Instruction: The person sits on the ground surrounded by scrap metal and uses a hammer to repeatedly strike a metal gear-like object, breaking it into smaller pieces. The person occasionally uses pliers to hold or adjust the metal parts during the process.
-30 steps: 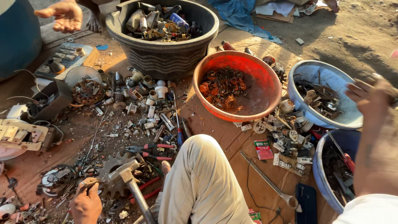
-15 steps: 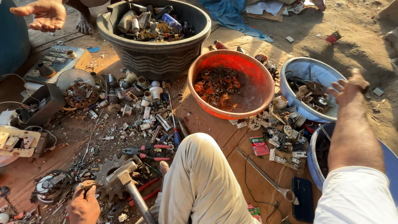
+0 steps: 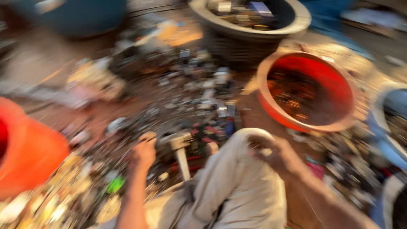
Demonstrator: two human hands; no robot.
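The whole view is blurred by motion. My left hand [image 3: 144,154] rests low on the scrap pile, just left of a hammer [image 3: 180,148] whose handle points toward me. Whether its fingers grip anything is too smeared to tell. My right hand [image 3: 271,152] hovers with curled fingers over my raised knee in beige trousers [image 3: 241,186], below the orange basin [image 3: 263,99] of rusty scrap. I cannot make out anything in it.
A dark ribbed tub [image 3: 296,25] full of metal parts stands at the top. A blue-and-white bowl [image 3: 392,110] sits at the right edge, and an orange container [image 3: 29,152] at the left. Loose metal scrap [image 3: 199,97] covers the ground between them.
My right hand has come back from the blue-and-white bowl at the right to above my knee. The view has swung left and gone blurry. The left hand stays by the hammer.
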